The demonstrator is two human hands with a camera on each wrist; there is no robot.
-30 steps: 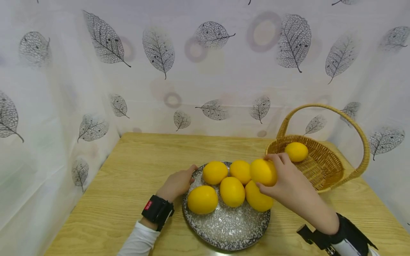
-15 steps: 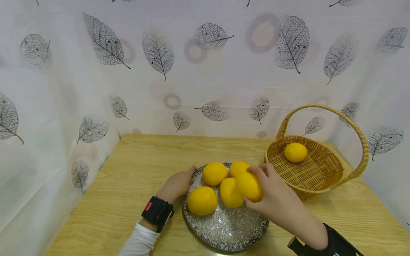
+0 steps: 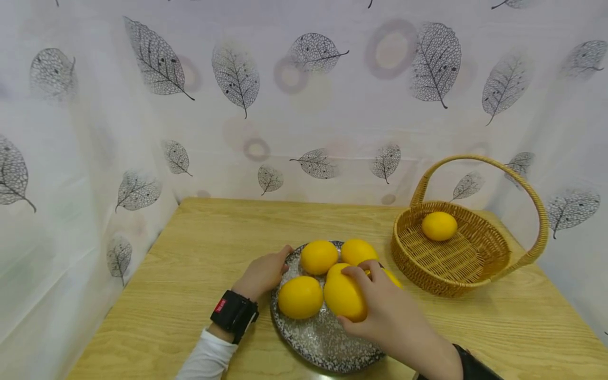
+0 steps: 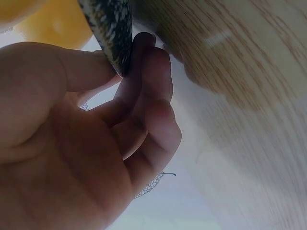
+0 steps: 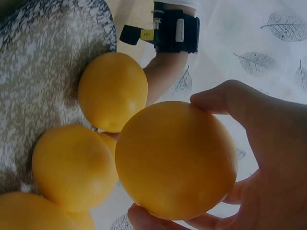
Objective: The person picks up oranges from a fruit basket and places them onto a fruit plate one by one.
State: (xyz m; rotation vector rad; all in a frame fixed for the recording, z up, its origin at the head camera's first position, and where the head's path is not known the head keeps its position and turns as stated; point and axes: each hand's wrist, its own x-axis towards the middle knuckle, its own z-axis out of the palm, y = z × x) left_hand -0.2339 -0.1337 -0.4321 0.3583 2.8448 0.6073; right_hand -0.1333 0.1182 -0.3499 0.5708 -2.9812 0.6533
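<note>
A speckled grey plate (image 3: 328,343) stands on the table with several yellow lemons on it. My left hand (image 3: 263,272) pinches the plate's left rim between thumb and fingers, as the left wrist view shows close up. Over the plate's middle, my right hand (image 3: 387,311) holds a lemon (image 5: 175,160) between thumb and fingertips. Left of it lies another lemon (image 3: 300,296); two more, a back-left lemon (image 3: 319,257) and a back lemon (image 3: 359,250), sit behind. A further lemon (image 3: 392,277) is partly covered by the right hand.
At the right of the wooden table (image 3: 228,227) stands a wicker basket (image 3: 404,253) with a tall handle, holding one lemon (image 3: 439,226). A leaf-patterned curtain (image 3: 304,121) hangs behind the table and along both sides.
My right hand has carried its lemon leftward and down, from beside the basket to above the plate's middle. My left hand has stayed on the plate's rim.
</note>
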